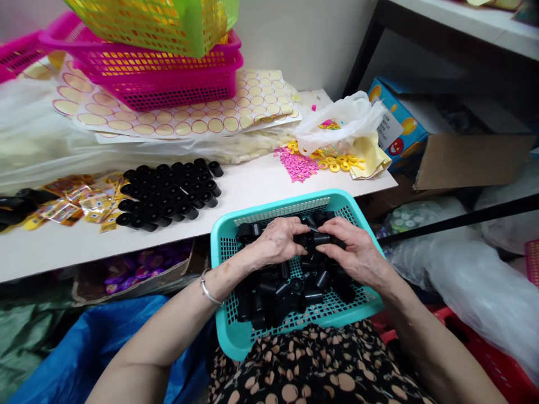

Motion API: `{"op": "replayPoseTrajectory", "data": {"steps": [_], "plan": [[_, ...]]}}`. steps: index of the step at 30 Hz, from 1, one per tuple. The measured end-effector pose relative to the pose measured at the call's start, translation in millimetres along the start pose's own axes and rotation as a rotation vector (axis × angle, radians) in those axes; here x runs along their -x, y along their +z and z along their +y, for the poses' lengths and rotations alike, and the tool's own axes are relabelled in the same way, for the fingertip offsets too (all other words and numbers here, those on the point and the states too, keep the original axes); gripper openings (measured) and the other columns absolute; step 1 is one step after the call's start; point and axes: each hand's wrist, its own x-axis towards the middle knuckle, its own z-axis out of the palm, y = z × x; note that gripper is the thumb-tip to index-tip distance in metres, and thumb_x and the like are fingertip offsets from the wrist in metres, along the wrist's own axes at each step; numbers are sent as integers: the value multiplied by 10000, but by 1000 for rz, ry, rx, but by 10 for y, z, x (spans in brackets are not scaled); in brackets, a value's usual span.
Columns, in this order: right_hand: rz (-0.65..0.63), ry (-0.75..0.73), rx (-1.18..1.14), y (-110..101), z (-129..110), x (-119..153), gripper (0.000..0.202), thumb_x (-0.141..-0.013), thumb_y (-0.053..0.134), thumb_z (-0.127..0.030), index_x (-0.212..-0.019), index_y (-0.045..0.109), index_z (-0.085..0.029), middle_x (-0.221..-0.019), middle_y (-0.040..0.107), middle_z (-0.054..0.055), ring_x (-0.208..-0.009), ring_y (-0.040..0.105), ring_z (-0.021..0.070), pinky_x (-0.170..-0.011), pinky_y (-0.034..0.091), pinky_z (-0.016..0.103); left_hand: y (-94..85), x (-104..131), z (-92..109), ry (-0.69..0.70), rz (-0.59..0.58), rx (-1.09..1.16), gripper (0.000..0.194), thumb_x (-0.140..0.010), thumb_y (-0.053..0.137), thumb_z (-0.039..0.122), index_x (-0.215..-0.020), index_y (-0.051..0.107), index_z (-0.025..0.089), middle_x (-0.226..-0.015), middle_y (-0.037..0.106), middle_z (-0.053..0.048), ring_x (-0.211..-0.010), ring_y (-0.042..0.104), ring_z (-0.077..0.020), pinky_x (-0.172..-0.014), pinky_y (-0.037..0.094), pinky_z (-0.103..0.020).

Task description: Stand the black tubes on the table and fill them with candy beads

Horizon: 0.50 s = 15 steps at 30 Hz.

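Observation:
A teal plastic basket (pixel 227 334) sits against my lap, holding many loose black plastic cylinders (pixel 257 297). Over its far half, my left hand (pixel 281 240) has fingers and thumb closed round a black cylinder. Facing it, my right hand (pixel 353 249) pinches a black cylinder (pixel 322 239) between thumb and fingers. The fingertips of both hands are close together, and the pieces there partly overlap. On the white table beyond, black cylinders (pixel 168 193) stand upright in a tight block of rows.
Shiny printed packets (pixel 92 202) lie left of the block. Pink pellets (pixel 297 165), yellow rings (pixel 337 163) and a white plastic bag (pixel 343 120) are at the right. Magenta baskets (pixel 168 92) rest on sticker sheets (pixel 197 124). An open carton (pixel 463 160) stands right of the table.

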Motion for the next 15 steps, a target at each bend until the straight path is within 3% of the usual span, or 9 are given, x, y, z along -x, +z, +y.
{"op": "replayPoseTrajectory", "data": {"steps": [9,15], "plan": [[15,-1,-78,7,62,2,243,-776,675,-178,-1017,643,-196,-954,623,42,-878,574,177,-781,470,318,-12,10,-10,8,-38,4,248,-665,707,265,-905,698,205,-809,573,13,-764,545,-151,-679,413,-256],[30,57,-162,-1,83,-5,208,-787,674,-232,-993,669,-204,-932,633,32,-860,579,166,-762,470,300,-9,43,-2,24,-4,38,243,-683,690,269,-919,699,210,-824,578,12,-767,546,-147,-689,412,-255]]}}
